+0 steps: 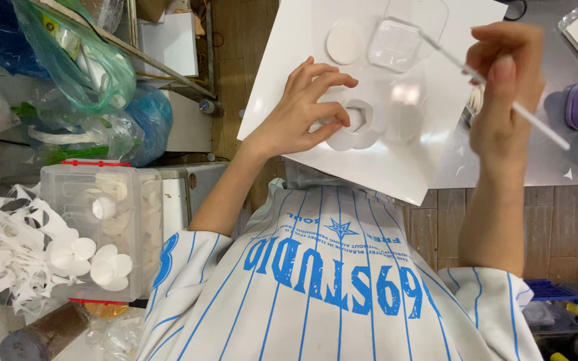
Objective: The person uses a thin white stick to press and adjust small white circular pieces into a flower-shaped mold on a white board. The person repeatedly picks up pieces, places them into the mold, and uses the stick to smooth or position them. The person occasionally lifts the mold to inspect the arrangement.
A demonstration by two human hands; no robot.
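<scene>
- The left hand (pixel 302 110) pinched a white scalloped paper cup (pixel 354 124) in a fingertip grip, pressing it onto the white board (pixel 289 60), apparently to steady it.
- The right hand (pixel 506 87), to the right of the cup, gripped a thin white stick (pixel 503 97) between thumb and fingers, its tip angled toward the clear plastic lid (pixel 403 37) above the cup.
- A white paper disc (pixel 344 42) lay just left of that lid.
- The board overhung the grey worktop (pixel 556 154).
- Far left of the cup, a clear bin (pixel 95 227) held stacked white discs beside paper offcuts (pixel 1 257).
</scene>
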